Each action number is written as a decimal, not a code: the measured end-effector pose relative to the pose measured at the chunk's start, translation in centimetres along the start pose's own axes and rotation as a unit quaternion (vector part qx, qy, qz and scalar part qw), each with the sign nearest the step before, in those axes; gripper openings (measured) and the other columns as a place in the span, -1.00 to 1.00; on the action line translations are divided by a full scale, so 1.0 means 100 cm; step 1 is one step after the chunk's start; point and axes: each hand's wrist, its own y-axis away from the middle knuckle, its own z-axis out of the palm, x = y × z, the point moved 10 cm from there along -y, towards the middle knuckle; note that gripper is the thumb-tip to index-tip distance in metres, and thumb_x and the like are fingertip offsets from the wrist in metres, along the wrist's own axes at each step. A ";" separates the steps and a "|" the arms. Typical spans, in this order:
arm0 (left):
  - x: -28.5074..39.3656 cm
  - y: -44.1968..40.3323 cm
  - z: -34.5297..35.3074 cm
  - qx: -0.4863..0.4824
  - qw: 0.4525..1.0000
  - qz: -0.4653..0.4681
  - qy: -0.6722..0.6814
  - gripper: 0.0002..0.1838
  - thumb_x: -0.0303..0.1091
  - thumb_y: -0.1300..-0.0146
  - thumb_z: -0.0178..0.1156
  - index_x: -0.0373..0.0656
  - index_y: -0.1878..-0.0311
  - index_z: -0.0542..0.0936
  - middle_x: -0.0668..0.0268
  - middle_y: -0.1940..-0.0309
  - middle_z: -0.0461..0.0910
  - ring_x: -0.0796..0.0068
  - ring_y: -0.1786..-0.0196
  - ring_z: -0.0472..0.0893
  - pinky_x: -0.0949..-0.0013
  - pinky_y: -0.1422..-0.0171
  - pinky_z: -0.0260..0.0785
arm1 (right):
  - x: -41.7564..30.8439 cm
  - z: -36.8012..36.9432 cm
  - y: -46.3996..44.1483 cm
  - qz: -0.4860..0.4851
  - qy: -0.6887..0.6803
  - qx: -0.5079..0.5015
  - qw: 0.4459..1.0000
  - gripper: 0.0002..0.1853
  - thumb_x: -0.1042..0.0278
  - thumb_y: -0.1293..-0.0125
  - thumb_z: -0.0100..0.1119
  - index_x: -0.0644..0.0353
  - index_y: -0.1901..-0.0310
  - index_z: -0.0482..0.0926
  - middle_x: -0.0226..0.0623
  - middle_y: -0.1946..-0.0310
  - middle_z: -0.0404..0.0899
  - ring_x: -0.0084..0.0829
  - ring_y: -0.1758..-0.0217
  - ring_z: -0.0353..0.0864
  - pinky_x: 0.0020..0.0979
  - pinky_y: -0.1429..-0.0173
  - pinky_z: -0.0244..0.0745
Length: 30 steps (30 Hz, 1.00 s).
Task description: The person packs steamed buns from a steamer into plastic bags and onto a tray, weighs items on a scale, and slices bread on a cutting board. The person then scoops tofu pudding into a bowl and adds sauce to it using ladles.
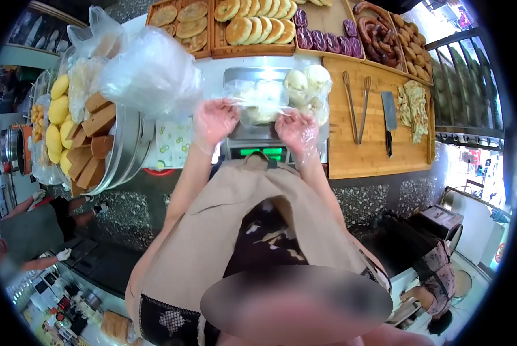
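Note:
A clear plastic bag (262,99) with pale contents rests on a digital scale (248,74). My left hand (215,122), in a clear plastic glove, pinches the bag's left handle. On the other side my right hand (298,131), gloved too, has its fingers closed on the right handle. The handles are stretched sideways between both hands. Beside my right hand sits another clear bag of round white buns (306,86), touching or very near the first. Green digits glow on the scale's display (261,153) below my hands. What exactly is in the held bag is blurred by the plastic.
Left stand a stack of plastic bags (149,72) and a steamer (134,153) with yellow buns (57,109) and brown cake blocks (94,151). Right, a cutting board (351,158) bears tongs (353,109) and a cleaver (389,115). Flatbread trays (253,50) line the back. Two people are nearby.

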 end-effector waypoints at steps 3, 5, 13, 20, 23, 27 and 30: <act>-0.005 0.008 0.024 0.005 0.992 0.028 -0.125 -0.74 -0.39 -0.20 0.08 -0.30 0.09 0.56 0.18 0.17 0.61 0.45 0.19 0.56 0.41 0.05 0.44 | 0.004 0.036 -0.004 0.030 -0.045 -0.126 0.991 -0.76 0.49 -0.13 0.02 0.41 0.19 0.57 -0.09 0.22 0.60 -0.25 0.14 0.56 -0.39 0.11 0.51; -0.024 0.015 0.058 0.008 0.935 -0.007 -0.356 -0.66 -0.46 -0.24 0.13 -0.25 -0.10 0.50 0.25 0.11 0.61 0.62 0.20 0.53 0.59 0.18 0.41 | 0.001 0.060 0.001 -0.062 0.403 -0.036 0.912 -0.72 0.52 -0.16 0.08 0.31 0.07 0.57 -0.13 0.14 0.61 -0.28 0.20 0.59 -0.46 0.18 0.49; -0.016 0.012 0.038 -0.047 0.768 -0.030 -0.638 -0.75 -0.40 -0.10 0.28 -0.19 0.13 0.58 0.47 0.33 0.53 0.63 0.23 0.49 0.51 0.04 0.36 | 0.013 0.093 0.032 -0.235 0.809 -0.216 0.493 -0.83 0.33 -0.23 0.15 0.16 0.20 0.62 -0.17 0.17 0.55 -0.24 0.11 0.52 -0.31 0.05 0.42; -0.017 0.012 0.080 -0.082 0.509 0.311 -0.799 -0.42 -0.13 0.08 0.38 -0.09 -0.05 0.51 0.23 0.08 0.49 0.26 -0.09 0.45 0.28 -0.16 0.30 | -0.051 0.105 0.053 -0.366 0.832 -0.110 0.401 -0.66 0.30 -0.10 0.27 0.12 0.05 0.54 -0.09 0.12 0.47 -0.09 -0.02 0.43 -0.21 -0.09 0.35; -0.065 0.002 0.075 -0.092 0.216 0.259 -0.937 -0.35 -0.15 0.22 0.42 -0.04 -0.05 0.51 0.15 -0.01 0.46 0.16 -0.14 0.43 0.10 -0.12 0.29 | -0.093 0.124 0.061 -0.497 0.837 0.102 0.205 -0.37 0.36 -0.02 0.26 0.11 -0.20 0.34 0.07 0.00 0.41 0.03 0.03 0.47 -0.14 -0.03 0.42; -0.058 -0.016 0.073 -0.093 0.211 0.318 -0.920 -0.62 -0.35 0.19 0.31 -0.02 0.17 0.60 0.26 0.22 0.53 0.19 0.16 0.53 0.16 0.12 0.38 | -0.117 0.070 0.011 -0.420 0.859 0.058 0.287 -0.43 0.46 -0.10 0.07 0.15 -0.23 0.33 0.06 -0.01 0.47 0.02 0.05 0.51 -0.15 0.00 0.45; -0.052 -0.008 0.086 -0.074 0.201 0.325 -0.921 -0.75 -0.36 0.09 0.29 -0.06 0.25 0.61 0.25 0.37 0.54 0.18 0.32 0.55 0.23 0.27 0.42 | -0.125 0.071 0.009 -0.390 0.858 0.076 0.325 -0.44 0.48 -0.11 0.06 0.14 -0.22 0.35 0.03 0.01 0.50 -0.02 0.04 0.52 -0.14 -0.03 0.44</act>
